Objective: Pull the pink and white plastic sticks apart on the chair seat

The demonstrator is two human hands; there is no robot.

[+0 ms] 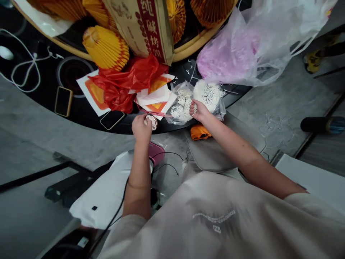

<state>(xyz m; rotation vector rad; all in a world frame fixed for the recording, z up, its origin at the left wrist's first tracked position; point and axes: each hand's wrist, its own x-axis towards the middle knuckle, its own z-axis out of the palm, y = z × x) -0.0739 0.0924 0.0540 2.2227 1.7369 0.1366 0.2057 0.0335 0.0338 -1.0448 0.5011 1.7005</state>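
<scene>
"Hands first, from the head view: what does the left hand [141, 128] have?"

"Its grip is curled closed around a small pale object with a gold-coloured rim [154, 123], at the near edge of the dark tabletop [83, 112]. Most of the object is covered, so I can't tell what it is."

"And the right hand [198, 110]?"

"That grip is folded in like a loose fist, in front of a round white openwork piece [208, 92]. I can't tell whether anything is pinched inside the fingers."

"What lies around them?"

"Just left of the right hand, a clear bag [183, 102] holds smaller white openwork pieces. Between the two hands and farther back are orange-and-white cards [159, 98], partly covered by a crumpled red plastic bag [121, 95]. One phone [112, 119] lies near the left hand, close to the edge; another phone [64, 101] rests farther to the left."

"Behind all that?"

"A tan paper bag [165, 36] with a dark red stripe stands upright beyond the red plastic, and a yellow pleated piece [106, 46] sits to its left. Over on the right, a pink bundle [229, 54] shows through translucent plastic."

"Anything below the tabletop?"

"A grey seat [226, 147] under the right forearm, with something orange [199, 132] by its far edge."
</scene>
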